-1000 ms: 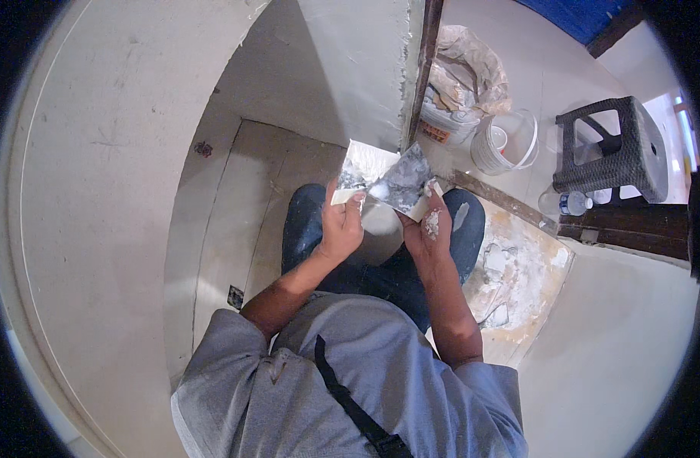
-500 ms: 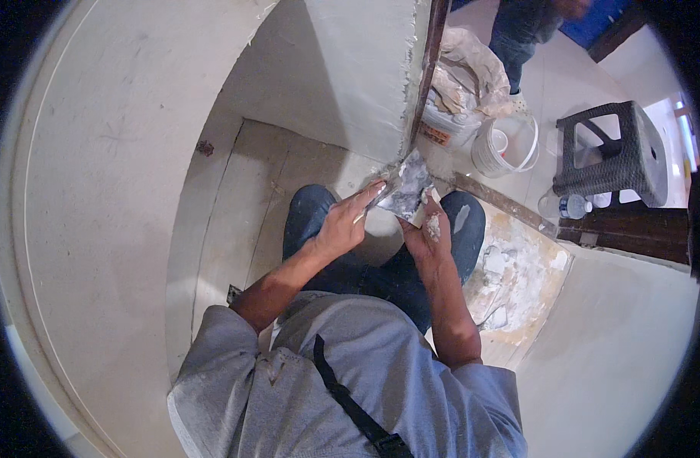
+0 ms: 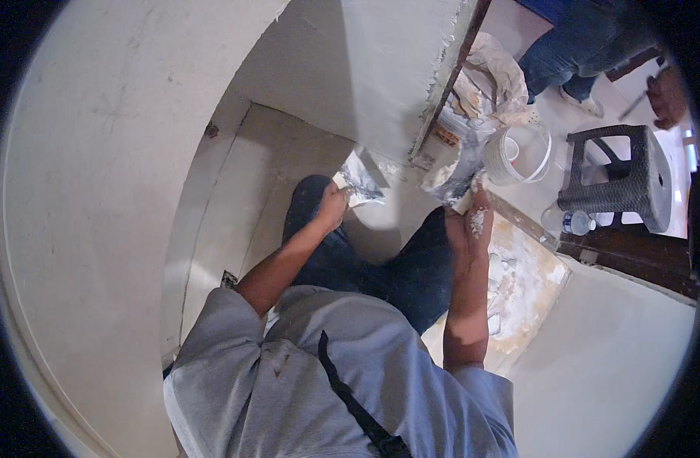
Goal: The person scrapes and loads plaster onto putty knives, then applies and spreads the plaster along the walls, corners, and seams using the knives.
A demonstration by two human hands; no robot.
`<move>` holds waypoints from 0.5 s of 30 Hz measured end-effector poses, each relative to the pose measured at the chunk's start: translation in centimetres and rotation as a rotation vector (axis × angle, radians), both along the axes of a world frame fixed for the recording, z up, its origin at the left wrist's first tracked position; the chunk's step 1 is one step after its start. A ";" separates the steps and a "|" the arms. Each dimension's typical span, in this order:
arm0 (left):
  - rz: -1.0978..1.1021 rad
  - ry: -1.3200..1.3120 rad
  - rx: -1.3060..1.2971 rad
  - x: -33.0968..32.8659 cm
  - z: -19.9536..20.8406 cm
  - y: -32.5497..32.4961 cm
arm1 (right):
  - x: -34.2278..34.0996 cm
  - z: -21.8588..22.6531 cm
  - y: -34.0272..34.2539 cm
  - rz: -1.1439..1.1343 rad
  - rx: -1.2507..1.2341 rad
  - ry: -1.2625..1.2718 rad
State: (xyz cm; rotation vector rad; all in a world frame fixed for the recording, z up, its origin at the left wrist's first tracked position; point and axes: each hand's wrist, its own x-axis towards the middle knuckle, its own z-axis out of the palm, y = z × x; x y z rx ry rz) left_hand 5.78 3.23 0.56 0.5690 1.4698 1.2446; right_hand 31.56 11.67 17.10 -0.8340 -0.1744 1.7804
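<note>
Left scraper, a flat blade streaked with grey and white paste, stands at 12 o'clock just above the middle of the view, over the left knee's inner side. The person's left hand is closed around its near edge, fingers wrapped in. At 2 o'clock, well apart from it, the right hand is likewise closed on the right scraper, whose smeared blade tilts up and away; white paste clings to this hand. Both forearms come from the grey shirt at 6 o'clock, crossed by a black strap, and dark blue jeans spread beneath. Just beyond the right scraper, also toward 2 o'clock, are a white bucket with a smaller cup inside and a crumpled paper bag. Farther out at 2 o'clock are a co-worker's legs. Between 2 and 3 o'clock stands a dark grey stool, with a clear bottle lying near it at 3. Toward 4 o'clock, white paste covers a tan surface.
</note>
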 end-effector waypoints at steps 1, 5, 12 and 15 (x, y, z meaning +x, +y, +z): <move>0.090 -0.175 -0.072 -0.6 -1.8 0.6 | 0.4 -0.9 0.7 -0.014 0.003 -0.013; 0.207 -0.461 -0.183 -2.9 -8.5 4.6 | 1.3 -5.0 2.3 -0.039 0.032 0.013; 0.402 -0.515 -0.221 -4.2 -17.0 11.5 | 3.1 -8.3 2.3 -0.047 0.063 -0.073; 0.485 -0.501 -0.227 -3.9 -17.9 13.1 | 3.3 -8.4 2.1 -0.001 0.067 -0.173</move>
